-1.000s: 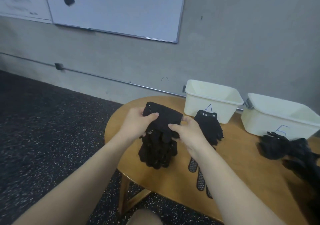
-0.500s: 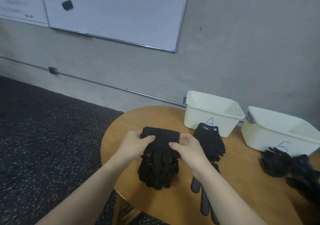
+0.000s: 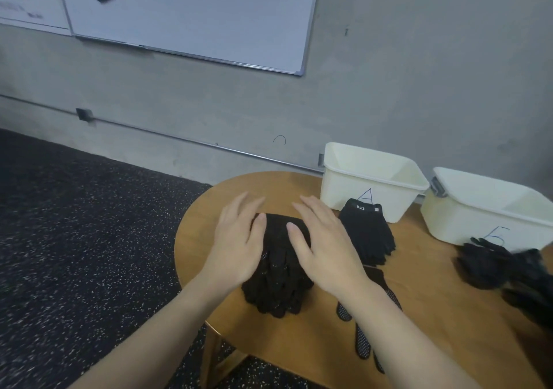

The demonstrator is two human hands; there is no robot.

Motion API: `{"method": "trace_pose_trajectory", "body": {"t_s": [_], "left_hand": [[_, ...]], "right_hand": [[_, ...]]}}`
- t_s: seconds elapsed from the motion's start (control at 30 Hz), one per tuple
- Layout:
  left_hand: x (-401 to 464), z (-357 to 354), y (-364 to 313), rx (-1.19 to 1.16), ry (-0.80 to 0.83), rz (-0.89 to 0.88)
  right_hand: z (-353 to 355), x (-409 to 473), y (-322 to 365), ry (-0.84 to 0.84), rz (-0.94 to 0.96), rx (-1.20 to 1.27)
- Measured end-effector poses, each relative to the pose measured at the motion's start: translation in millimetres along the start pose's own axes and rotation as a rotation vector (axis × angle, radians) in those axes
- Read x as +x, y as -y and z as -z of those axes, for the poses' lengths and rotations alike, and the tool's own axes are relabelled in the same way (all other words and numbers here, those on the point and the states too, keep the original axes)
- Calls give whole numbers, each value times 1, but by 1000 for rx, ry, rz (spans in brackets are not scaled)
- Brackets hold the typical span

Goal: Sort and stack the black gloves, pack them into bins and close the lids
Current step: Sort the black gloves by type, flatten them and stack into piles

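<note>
Stacking step: the left hand (image 3: 239, 246) and right hand (image 3: 324, 246), fingers straight and gripping nothing, press flat on the glove stack (image 3: 276, 281) left of bin A (image 3: 371, 179). Next, probably lift it into bin A, gripping both sides.

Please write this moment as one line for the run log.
phase: stacking | left hand: open, flat beside stack of black knit gloves | right hand: open, flat beside it | cream plastic bin marked A: empty, lidless

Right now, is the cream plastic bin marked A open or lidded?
Open. The cream plastic bin marked A has no lid on it, and its bare inner walls show from above; no gloves are visible inside.
</note>
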State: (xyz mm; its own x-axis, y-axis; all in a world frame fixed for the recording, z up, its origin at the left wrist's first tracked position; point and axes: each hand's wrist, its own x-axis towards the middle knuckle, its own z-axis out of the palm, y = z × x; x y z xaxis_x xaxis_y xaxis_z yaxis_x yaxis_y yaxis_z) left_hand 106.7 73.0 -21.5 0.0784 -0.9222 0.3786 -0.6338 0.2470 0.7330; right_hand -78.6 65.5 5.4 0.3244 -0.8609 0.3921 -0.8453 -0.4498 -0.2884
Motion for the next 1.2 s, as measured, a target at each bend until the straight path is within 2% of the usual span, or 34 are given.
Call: {"method": "trace_pose_trajectory", "body": {"t_s": [0.07,0.2,0.43,0.67,0.83,1.0,1.2], "left_hand": [[0,-8,4,4,109,-26],[-5,-22,12,-72,264,132],[-22,-40,21,-133,271,119],[-15,-16,0,-20,359,102],[3,16,-39,34,303,148],[1,4,-100,88,265,-15],[-28,-70,-166,117,470,-220]], "right_hand": [[-6,1,-1,83,7,23],[-28,-14,-7,303,3,-34],[-43,-26,-17,350,-45,26],[-12,-20,-16,499,-59,32],[44,-41,-33,383,-161,75],[88,-86,-76,285,-328,124],[113,-154,-124,204,-507,97]]}}
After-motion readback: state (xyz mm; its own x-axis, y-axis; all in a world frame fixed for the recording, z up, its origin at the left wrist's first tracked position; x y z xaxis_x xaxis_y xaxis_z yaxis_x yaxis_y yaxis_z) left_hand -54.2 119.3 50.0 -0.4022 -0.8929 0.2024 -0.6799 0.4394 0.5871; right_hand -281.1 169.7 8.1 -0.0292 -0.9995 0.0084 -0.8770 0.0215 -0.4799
